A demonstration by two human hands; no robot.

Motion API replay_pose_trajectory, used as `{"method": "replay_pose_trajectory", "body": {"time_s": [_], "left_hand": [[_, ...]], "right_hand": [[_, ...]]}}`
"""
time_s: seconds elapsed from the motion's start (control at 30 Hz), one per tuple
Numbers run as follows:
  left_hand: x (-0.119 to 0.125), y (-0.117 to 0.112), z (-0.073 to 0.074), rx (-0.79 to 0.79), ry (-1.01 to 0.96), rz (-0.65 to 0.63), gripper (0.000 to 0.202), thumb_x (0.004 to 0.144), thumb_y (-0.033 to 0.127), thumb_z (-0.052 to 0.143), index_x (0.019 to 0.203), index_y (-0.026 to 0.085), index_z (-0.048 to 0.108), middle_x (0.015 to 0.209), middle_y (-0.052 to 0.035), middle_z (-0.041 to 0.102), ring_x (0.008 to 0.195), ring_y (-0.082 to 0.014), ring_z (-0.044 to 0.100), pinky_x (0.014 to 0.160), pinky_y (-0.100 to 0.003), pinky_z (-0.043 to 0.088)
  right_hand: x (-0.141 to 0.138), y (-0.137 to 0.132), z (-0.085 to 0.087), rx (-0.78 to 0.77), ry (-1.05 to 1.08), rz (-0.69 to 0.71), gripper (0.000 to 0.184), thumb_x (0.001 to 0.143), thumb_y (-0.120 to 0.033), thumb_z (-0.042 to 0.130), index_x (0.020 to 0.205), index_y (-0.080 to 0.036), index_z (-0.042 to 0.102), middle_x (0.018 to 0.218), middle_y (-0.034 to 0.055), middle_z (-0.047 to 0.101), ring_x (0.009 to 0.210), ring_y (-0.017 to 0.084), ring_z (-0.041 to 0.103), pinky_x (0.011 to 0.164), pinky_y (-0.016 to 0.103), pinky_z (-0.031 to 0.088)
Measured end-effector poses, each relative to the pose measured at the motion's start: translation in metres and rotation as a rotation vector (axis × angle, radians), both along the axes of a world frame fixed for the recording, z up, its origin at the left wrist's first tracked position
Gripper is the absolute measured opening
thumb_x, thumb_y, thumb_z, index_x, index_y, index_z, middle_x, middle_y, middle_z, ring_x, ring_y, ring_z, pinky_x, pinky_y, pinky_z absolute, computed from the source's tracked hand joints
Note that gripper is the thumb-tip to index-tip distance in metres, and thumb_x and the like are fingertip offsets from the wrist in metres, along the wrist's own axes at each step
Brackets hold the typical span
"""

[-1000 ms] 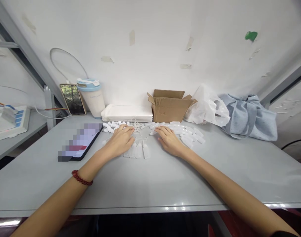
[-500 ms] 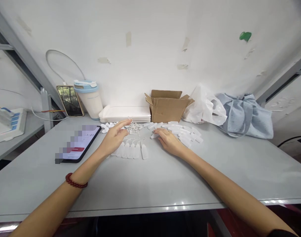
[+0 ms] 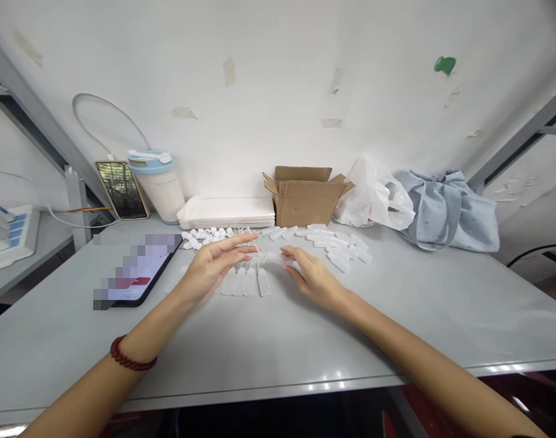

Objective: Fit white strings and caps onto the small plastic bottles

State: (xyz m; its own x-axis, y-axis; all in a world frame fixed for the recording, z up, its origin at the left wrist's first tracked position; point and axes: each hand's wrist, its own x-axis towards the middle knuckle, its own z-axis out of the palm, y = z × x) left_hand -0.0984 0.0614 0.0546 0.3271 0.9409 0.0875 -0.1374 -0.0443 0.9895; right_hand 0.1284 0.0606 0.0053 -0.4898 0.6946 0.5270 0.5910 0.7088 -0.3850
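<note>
My right hand (image 3: 317, 277) pinches a small translucent plastic bottle (image 3: 275, 258) between thumb and fingers, its end turned toward my left hand. The bottle is blurred. My left hand (image 3: 209, 264) has its thumb and forefinger close together on a thin white cord (image 3: 258, 248), partly lost in blur. Just below lie several similar bottles with cords (image 3: 239, 283) in a row, partly behind my left hand. Loose translucent bottles (image 3: 339, 258) are scattered beyond my right hand. Small white caps (image 3: 200, 236) lie in a heap past my left hand.
Along the wall stand a tumbler (image 3: 159, 191), a propped phone (image 3: 121, 190), a stack of white trays (image 3: 227, 213), an open cardboard box (image 3: 305, 204), a white plastic bag (image 3: 369, 198) and a blue cloth bag (image 3: 460, 213). Another phone (image 3: 145, 274) lies at left.
My right hand has lifted a bottle from the loose ones and moved slightly nearer me. My left hand has come off the cord pile with a cord, and the hands now face each other.
</note>
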Motion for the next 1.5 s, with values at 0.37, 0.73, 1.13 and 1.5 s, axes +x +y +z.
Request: {"method": "replay_pose_trajectory", "body": {"time_s": [0.37, 0.73, 1.13, 1.5], "left_hand": [[0.006, -0.007, -0.006, 0.059, -0.054, -0.053, 0.038, 0.083, 0.022, 0.059, 0.121, 0.024, 0.058, 0.138, -0.0045, 0.048, 0.126, -0.0267, 0.043, 0.106, -0.041, 0.031], [0.008, -0.010, -0.004, 0.053, -0.109, -0.188, 0.044, 0.083, 0.023, 0.060, 0.126, 0.024, 0.054, 0.143, -0.0041, 0.042, 0.132, -0.0264, 0.034, 0.111, -0.038, 0.024], [0.009, -0.013, -0.004, 0.045, -0.045, -0.241, 0.048, 0.082, 0.023, 0.060, 0.129, 0.026, 0.051, 0.145, -0.0035, 0.038, 0.133, -0.0263, 0.033, 0.110, -0.040, 0.025], [0.016, -0.011, -0.012, 0.071, 0.274, 0.091, 0.030, 0.077, 0.039, 0.065, 0.101, 0.020, 0.066, 0.092, -0.0045, 0.072, 0.089, -0.0241, 0.067, 0.086, -0.038, 0.050]], "right_hand": [[-0.007, -0.012, 0.001, 0.027, 0.055, 0.056, 0.038, 0.092, -0.018, 0.041, 0.128, -0.017, 0.032, 0.109, 0.0161, 0.059, 0.100, 0.023, 0.063, 0.079, 0.041, 0.055], [-0.008, -0.014, 0.001, 0.044, 0.020, 0.061, 0.037, 0.092, -0.018, 0.040, 0.128, -0.017, 0.032, 0.104, 0.0147, 0.059, 0.095, 0.023, 0.063, 0.077, 0.041, 0.056], [-0.010, -0.014, 0.001, 0.039, 0.073, 0.052, 0.044, 0.092, -0.019, 0.039, 0.133, -0.020, 0.025, 0.113, 0.0159, 0.057, 0.101, 0.023, 0.062, 0.080, 0.043, 0.054], [-0.011, -0.017, 0.004, 0.026, 0.066, 0.067, 0.042, 0.091, -0.017, 0.041, 0.132, -0.019, 0.029, 0.107, 0.0137, 0.057, 0.095, 0.022, 0.060, 0.077, 0.038, 0.055]]}}
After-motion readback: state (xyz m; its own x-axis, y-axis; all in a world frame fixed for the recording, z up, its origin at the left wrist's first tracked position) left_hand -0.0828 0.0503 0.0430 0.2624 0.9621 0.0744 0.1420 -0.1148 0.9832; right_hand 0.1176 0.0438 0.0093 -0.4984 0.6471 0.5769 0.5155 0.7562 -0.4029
